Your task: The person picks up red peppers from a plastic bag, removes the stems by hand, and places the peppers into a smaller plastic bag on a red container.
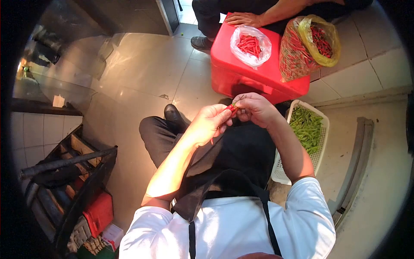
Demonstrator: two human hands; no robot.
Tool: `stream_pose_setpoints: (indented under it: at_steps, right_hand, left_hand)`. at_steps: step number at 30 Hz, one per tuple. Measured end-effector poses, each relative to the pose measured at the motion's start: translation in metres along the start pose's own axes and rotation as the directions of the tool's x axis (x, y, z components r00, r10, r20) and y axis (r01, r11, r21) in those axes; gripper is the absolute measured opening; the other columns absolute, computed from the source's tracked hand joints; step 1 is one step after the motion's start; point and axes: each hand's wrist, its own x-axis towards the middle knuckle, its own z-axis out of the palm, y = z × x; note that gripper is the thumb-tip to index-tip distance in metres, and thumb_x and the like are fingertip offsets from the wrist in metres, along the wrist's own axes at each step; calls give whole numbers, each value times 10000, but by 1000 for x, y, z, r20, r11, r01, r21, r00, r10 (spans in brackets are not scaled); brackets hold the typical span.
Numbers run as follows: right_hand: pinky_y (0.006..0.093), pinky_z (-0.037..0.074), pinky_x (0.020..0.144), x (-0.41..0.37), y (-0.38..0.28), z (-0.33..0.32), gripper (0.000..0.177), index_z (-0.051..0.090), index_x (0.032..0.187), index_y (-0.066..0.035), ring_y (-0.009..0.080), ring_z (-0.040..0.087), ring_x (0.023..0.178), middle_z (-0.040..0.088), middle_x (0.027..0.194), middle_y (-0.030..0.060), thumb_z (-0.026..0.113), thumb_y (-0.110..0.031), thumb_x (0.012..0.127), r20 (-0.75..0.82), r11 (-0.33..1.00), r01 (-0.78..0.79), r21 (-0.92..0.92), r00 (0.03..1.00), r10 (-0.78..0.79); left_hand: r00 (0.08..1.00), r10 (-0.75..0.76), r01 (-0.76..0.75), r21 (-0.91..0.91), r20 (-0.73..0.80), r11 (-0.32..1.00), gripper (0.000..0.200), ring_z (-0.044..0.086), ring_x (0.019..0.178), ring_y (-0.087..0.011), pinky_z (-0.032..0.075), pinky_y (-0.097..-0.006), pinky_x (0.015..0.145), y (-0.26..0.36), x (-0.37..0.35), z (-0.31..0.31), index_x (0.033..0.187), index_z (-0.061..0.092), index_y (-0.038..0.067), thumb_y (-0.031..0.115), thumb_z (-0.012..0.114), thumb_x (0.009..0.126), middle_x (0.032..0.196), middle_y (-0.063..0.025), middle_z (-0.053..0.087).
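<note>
Red chillies [232, 108] with green stem ends are pinched in my left hand [211, 123], above my lap. My right hand [255, 108] meets it there, its thumb and fingers closed at the stem ends. Just beyond my hands, a clear plastic bag of red chillies [250, 45] lies open on a red box [246, 73]. Beside it stands a larger yellow-rimmed bag [297, 54], also full of red chillies. Green chillies [307, 129] fill part of a white basket [324, 129] to the right of my right forearm.
Another person's hand [245, 19] rests on the box's far edge, with a dark shoe [201, 43] on the floor nearby. A dark metal rack [71, 162] stands at the left, with a red container [98, 213] below. A tiled wall borders the right.
</note>
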Motion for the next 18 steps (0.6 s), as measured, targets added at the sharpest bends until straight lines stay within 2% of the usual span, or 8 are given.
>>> stream_pose_setpoints:
  at_steps: [2, 5, 7, 9, 12, 14, 16, 18]
  right_hand:
    - [226, 347, 505, -2, 4, 7, 128, 606, 846, -32, 73, 445, 556, 508, 655, -16, 619, -153, 886, -13, 984, -34, 174, 999, 37]
    - [215, 338, 504, 1, 5, 1, 160, 603, 851, -39, 65, 452, 572, 515, 669, -15, 624, -186, 909, -194, 989, 145, 27, 971, -137]
    - [213, 347, 510, 2, -4, 0, 173, 604, 856, -45, 63, 454, 576, 519, 677, -20, 628, -205, 917, -206, 940, 329, -90, 917, -340]
    - [203, 356, 534, -10, -20, 0, 186, 616, 860, -61, 49, 459, 602, 534, 689, -29, 644, -236, 919, -282, 854, 436, -282, 814, -509]
    - [232, 395, 566, -30, -64, -18, 170, 608, 802, -62, 69, 487, 597, 558, 697, -11, 614, -180, 925, -422, 670, 508, -542, 525, -739]
    - [244, 378, 551, -48, -108, -53, 256, 631, 794, -42, 57, 462, 606, 541, 683, -35, 647, -267, 914, -414, 468, 437, -768, 220, -883]
    - [320, 444, 602, -72, -155, -74, 264, 649, 803, -35, 166, 539, 590, 581, 665, 6, 639, -274, 914, -337, 333, 115, -936, -10, -942]
    - [392, 490, 701, -73, -181, -111, 211, 663, 904, -28, 305, 612, 684, 639, 751, 105, 653, -238, 890, -158, 160, -252, -955, -27, -987]
  left_hand:
    - [1000, -15, 15, -17, 12, 1000, 218, 481, 543, -31, 340, -156, 447, 0, 0, -3, 1007, 615, 52, 246, 513, 1007, 763, 10, 588]
    - [999, -19, 22, -74, 38, 997, 228, 467, 524, -37, 321, -160, 427, -2, 1, -9, 1028, 613, 43, 255, 537, 996, 757, -1, 584]
    - [1000, -23, 24, -102, 12, 995, 236, 451, 510, -42, 303, -166, 416, 0, -1, -12, 1036, 612, 36, 259, 550, 989, 750, -7, 578]
    - [999, -32, 29, -110, -21, 993, 238, 432, 499, -45, 284, -171, 413, 3, -3, -9, 1036, 610, 32, 258, 548, 990, 742, -10, 569]
    - [1000, 13, -14, -74, -16, 997, 242, 418, 491, -47, 268, -174, 415, -1, 0, -10, 1030, 605, 25, 255, 538, 995, 729, -9, 551]
    - [1000, 20, -19, -83, 15, 996, 228, 412, 489, -42, 269, -171, 413, -4, 2, -12, 1039, 601, 30, 246, 552, 987, 756, -8, 560]
    - [999, 27, -25, -87, 18, 996, 220, 412, 490, -40, 270, -171, 412, -4, 2, -11, 1038, 599, 34, 243, 556, 985, 768, -6, 564]
    - [1000, 29, -29, -86, -6, 996, 218, 418, 494, -39, 271, -172, 412, -1, 0, -5, 1026, 598, 38, 246, 548, 989, 765, -4, 564]
